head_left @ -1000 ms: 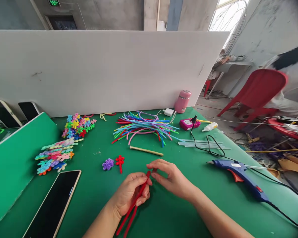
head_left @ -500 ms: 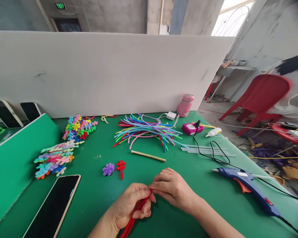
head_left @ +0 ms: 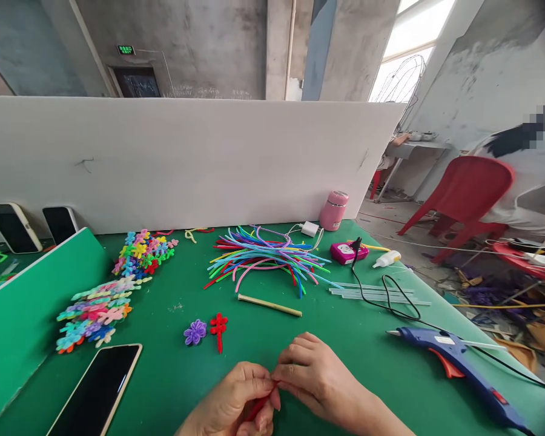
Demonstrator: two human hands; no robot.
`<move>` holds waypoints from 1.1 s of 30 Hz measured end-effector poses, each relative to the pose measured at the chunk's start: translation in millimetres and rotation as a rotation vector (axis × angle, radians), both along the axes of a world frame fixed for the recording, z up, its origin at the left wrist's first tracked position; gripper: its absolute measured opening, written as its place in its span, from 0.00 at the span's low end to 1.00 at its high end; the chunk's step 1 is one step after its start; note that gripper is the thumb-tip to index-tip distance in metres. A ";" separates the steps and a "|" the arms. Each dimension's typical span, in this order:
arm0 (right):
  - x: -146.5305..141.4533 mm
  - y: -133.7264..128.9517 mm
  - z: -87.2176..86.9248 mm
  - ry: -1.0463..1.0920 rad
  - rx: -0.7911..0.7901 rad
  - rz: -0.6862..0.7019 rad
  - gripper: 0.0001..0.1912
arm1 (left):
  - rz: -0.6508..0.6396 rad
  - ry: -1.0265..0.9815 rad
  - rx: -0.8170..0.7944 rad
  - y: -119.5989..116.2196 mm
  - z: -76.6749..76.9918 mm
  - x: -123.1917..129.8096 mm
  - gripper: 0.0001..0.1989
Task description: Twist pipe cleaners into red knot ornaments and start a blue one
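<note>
Red pipe cleaners (head_left: 257, 409) run through my left hand (head_left: 238, 399), whose fingers are wrapped around them. At their upper end my right hand (head_left: 315, 378) pinches the tip, its thumb and fingers meeting those of the left. The exact shape at the pinch is hidden by the fingertips. Just beyond my left hand lie a purple pipe-cleaner flower (head_left: 195, 332) and a red flower with a short stem (head_left: 218, 332). Farther off rests a pale wooden stick (head_left: 269, 306), in front of a loose pile of colourful pipe cleaners (head_left: 267, 257).
A blue glue gun (head_left: 458, 369) and clear glue sticks (head_left: 381, 294) lie at right, with a black cord between. A phone (head_left: 95, 390) and finished flowers (head_left: 97, 309) are at left. A pink bottle (head_left: 333, 211) stands by the white partition (head_left: 209, 163). Another person sits beyond a red chair (head_left: 470, 188).
The view has tilted up slightly, so the table and hands sit lower in the picture. Both hands keep their pinch on the red pipe cleaners, with little visible movement.
</note>
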State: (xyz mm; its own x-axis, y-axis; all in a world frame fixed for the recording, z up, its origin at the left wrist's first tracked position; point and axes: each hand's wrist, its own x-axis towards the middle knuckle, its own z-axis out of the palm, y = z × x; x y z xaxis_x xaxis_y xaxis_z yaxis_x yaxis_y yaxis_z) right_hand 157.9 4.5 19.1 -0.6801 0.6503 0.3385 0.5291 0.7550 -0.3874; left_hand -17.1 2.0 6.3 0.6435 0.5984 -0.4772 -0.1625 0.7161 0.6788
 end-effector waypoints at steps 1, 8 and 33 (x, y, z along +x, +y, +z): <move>-0.7 -0.5 -0.2 -0.017 0.003 -0.005 0.12 | -0.001 0.014 0.012 -0.3 0.7 -0.4 0.12; -5.4 -2.7 1.9 -0.157 -0.025 -0.031 0.12 | -0.048 0.277 0.172 -1.4 5.2 -1.6 0.14; -4.3 12.0 -4.9 0.256 -1.416 -0.279 0.06 | 0.300 1.029 2.105 -11.0 -44.8 21.4 0.16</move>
State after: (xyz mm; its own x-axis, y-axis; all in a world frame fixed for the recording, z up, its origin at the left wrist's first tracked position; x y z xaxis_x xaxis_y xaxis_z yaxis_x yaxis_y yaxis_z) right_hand 153.6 16.5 14.2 -0.4998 0.6328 -0.5914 0.3951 -0.4410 -0.8059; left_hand 4.3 -8.9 -38.5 0.5228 0.5071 0.6852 0.6458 -0.7603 0.0699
